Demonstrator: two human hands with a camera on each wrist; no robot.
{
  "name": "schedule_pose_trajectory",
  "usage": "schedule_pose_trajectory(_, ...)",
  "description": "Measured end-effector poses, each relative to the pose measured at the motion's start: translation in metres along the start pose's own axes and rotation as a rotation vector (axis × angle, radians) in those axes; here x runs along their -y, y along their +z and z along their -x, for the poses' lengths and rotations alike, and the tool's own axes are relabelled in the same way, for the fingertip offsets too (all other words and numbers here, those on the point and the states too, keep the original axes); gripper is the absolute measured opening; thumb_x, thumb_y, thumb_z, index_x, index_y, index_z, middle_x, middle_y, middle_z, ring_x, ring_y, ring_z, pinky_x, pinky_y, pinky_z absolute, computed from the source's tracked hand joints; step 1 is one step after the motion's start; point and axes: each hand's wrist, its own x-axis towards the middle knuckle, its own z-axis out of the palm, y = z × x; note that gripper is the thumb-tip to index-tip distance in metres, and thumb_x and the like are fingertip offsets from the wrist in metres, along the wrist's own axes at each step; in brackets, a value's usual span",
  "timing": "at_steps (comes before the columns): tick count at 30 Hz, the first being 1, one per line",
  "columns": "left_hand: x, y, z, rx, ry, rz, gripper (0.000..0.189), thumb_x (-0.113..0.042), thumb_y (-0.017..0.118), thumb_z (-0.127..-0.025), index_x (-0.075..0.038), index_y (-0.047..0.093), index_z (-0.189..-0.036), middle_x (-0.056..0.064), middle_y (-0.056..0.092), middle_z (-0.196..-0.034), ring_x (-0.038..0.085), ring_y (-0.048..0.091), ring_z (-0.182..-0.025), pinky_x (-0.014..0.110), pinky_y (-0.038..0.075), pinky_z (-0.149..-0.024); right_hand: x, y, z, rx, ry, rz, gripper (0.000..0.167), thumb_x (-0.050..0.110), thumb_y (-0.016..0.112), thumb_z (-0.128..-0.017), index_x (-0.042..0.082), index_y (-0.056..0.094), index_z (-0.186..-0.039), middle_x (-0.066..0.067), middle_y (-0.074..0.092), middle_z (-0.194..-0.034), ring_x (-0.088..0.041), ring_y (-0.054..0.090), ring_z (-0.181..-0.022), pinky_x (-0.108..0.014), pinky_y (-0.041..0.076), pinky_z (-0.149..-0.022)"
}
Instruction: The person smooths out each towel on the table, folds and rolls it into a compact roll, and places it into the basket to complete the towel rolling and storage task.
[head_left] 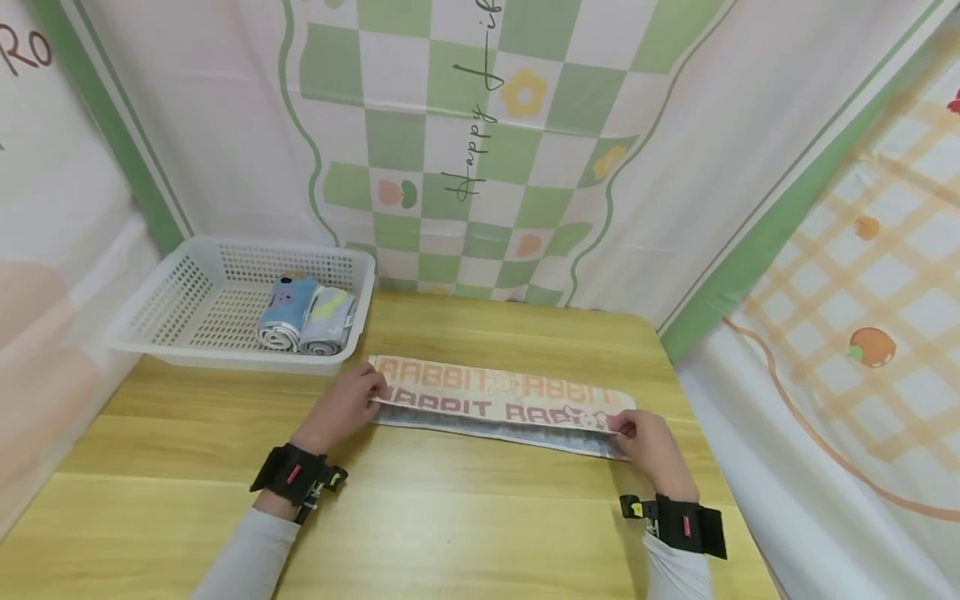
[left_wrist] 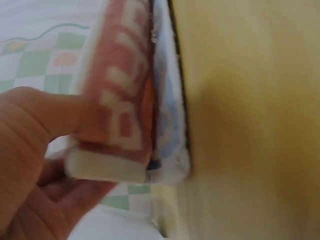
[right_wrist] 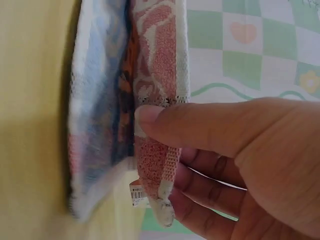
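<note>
A long, narrow folded towel [head_left: 487,404] with "RABBIT" lettering in orange and dark pink lies across the wooden table, a blue layer showing beneath its near edge. The left hand [head_left: 347,408] pinches its left end, thumb on the pink face in the left wrist view. At the opposite end the right hand [head_left: 651,446] pinches the near corner between thumb and fingers. Both hands hold the upper layer slightly raised, so a gap shows above the blue layer [right_wrist: 100,90]. A small barcode tag [right_wrist: 138,194] hangs near the right corner.
At the table's back left stands a white plastic basket [head_left: 168,350] holding a blue rolled towel [head_left: 291,304] and a grey rolled towel [head_left: 330,321]. Behind the wooden table [head_left: 450,517] hangs a green-and-white checkered curtain [head_left: 465,150]. Another curtain hangs beyond the right edge.
</note>
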Motion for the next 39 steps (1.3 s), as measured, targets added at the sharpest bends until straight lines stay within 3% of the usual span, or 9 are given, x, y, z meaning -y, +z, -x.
schedule_pose_trajectory(5, 0.004, 0.002, 0.005, 0.159, -0.07, 0.014, 0.016, -0.004, 0.081, -0.076, -0.008, 0.07, -0.087, 0.002, 0.058, -0.089, 0.016, 0.053, -0.082, 0.033, 0.05, -0.074, -0.001, 0.009, 0.004, 0.081, 0.0, -0.025, 0.009, -0.005, 0.075, -0.084, 0.003, 0.07, -0.085, -0.004, 0.066, -0.083, -0.015, 0.056, -0.076, -0.026, 0.048, -0.066)
schedule_pose_trajectory(8, 0.003, 0.003, 0.004, 0.199, -0.108, 0.039, 0.022, -0.016, 0.087, -0.076, -0.008, 0.07, -0.087, 0.002, 0.058, -0.088, 0.015, 0.051, -0.081, 0.032, 0.048, -0.073, -0.002, 0.008, 0.005, 0.091, 0.004, -0.033, 0.008, -0.002, 0.078, -0.083, 0.003, 0.073, -0.085, -0.004, 0.068, -0.084, -0.015, 0.057, -0.076, -0.026, 0.049, -0.066)
schedule_pose_trajectory(12, -0.002, 0.003, -0.002, 0.195, -0.13, 0.05, 0.022, -0.021, 0.083, -0.083, -0.005, 0.07, -0.091, 0.004, 0.06, -0.089, 0.017, 0.053, -0.081, 0.034, 0.05, -0.073, 0.001, 0.0, 0.006, 0.104, 0.024, -0.031, 0.007, 0.002, 0.08, -0.083, 0.001, 0.075, -0.087, -0.004, 0.068, -0.081, -0.015, 0.056, -0.073, -0.026, 0.047, -0.063)
schedule_pose_trajectory(18, -0.002, 0.004, -0.008, 0.163, -0.167, 0.005, 0.017, -0.016, 0.074, -0.091, 0.0, 0.07, -0.095, 0.007, 0.061, -0.089, 0.02, 0.056, -0.081, 0.038, 0.052, -0.075, 0.008, 0.004, 0.011, 0.158, 0.007, -0.05, 0.014, 0.001, 0.081, -0.081, 0.005, 0.068, -0.075, -0.001, 0.062, -0.074, -0.014, 0.053, -0.069, -0.025, 0.044, -0.061)
schedule_pose_trajectory(25, -0.006, 0.005, -0.018, 0.153, -0.106, -0.022, 0.011, -0.01, 0.073, -0.089, -0.001, 0.07, -0.093, 0.008, 0.064, -0.089, 0.022, 0.059, -0.083, 0.039, 0.053, -0.075, 0.013, 0.004, 0.012, 0.189, 0.025, -0.059, 0.016, 0.012, 0.081, -0.085, 0.008, 0.068, -0.075, 0.002, 0.06, -0.071, -0.012, 0.051, -0.065, -0.023, 0.042, -0.06)
schedule_pose_trajectory(29, -0.015, 0.006, -0.03, 0.152, -0.101, -0.044, 0.02, -0.012, 0.073, -0.09, 0.001, 0.07, -0.105, 0.014, 0.064, -0.101, 0.029, 0.061, -0.092, 0.044, 0.053, -0.083, 0.022, 0.002, 0.0, 0.153, 0.022, -0.013, 0.017, 0.019, 0.073, -0.093, 0.001, 0.072, -0.091, -0.007, 0.067, -0.082, -0.019, 0.059, -0.074, -0.033, 0.05, -0.068)
schedule_pose_trajectory(31, -0.018, 0.007, -0.037, 0.157, -0.096, -0.082, 0.028, -0.014, 0.074, -0.091, 0.002, 0.069, -0.112, 0.016, 0.064, -0.107, 0.032, 0.06, -0.098, 0.047, 0.052, -0.09, 0.026, 0.005, -0.008, 0.135, 0.021, 0.022, 0.027, 0.02, 0.069, -0.096, -0.005, 0.07, -0.107, -0.017, 0.068, -0.099, -0.028, 0.063, -0.089, -0.044, 0.054, -0.081)
schedule_pose_trajectory(34, -0.021, 0.009, -0.045, 0.184, -0.103, -0.132, 0.037, -0.016, 0.075, -0.09, 0.003, 0.067, -0.121, 0.019, 0.063, -0.113, 0.036, 0.06, -0.105, 0.05, 0.05, -0.096, 0.033, 0.013, -0.02, 0.137, 0.039, 0.061, 0.047, 0.025, 0.066, -0.098, -0.01, 0.06, -0.128, -0.03, 0.059, -0.126, -0.041, 0.059, -0.114, -0.057, 0.048, -0.099)
schedule_pose_trajectory(39, -0.023, 0.014, -0.052, 0.278, -0.188, -0.132, 0.04, -0.02, 0.075, -0.092, 0.001, 0.065, -0.124, 0.024, 0.059, -0.121, 0.04, 0.058, -0.108, 0.053, 0.051, -0.091, 0.042, 0.025, -0.035, 0.195, 0.08, 0.1, 0.061, 0.028, 0.066, -0.097, -0.009, 0.05, -0.142, -0.037, 0.046, -0.14, -0.053, 0.049, -0.125, -0.063, 0.045, -0.101)
